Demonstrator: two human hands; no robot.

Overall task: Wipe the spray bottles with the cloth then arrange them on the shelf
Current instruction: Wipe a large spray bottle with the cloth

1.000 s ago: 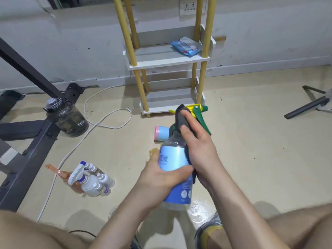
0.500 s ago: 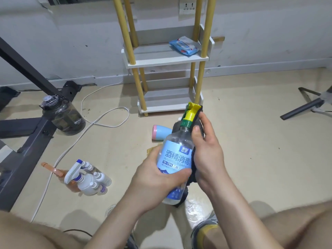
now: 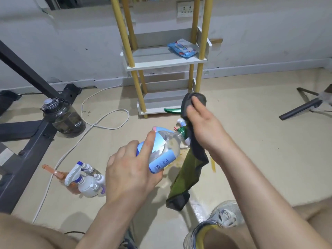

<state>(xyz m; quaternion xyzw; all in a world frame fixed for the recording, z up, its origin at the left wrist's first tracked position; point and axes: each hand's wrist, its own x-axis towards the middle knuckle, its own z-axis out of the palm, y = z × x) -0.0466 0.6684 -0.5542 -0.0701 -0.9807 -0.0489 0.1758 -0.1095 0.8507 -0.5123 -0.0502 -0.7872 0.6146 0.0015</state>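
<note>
My left hand grips a clear spray bottle with a light blue label by its base, tilted with its neck toward the upper right. My right hand holds a dark grey and green cloth wrapped over the bottle's spray head; only the green trigger sticks out to the left. The cloth's loose end hangs down below the bottle. The white shelf with yellow posts stands against the wall straight ahead. A cluster of small spray bottles lies on the floor at the left.
A blue wipes pack lies on the middle shelf. A dark water jug, a black metal frame and a white cable are at the left. A pink-capped bottle lies behind the held one. My shoe is at the bottom right.
The bottle has tilted from upright to leaning toward the right. My right hand moved up from the bottle's side onto the spray head with the cloth, whose tail now hangs free.
</note>
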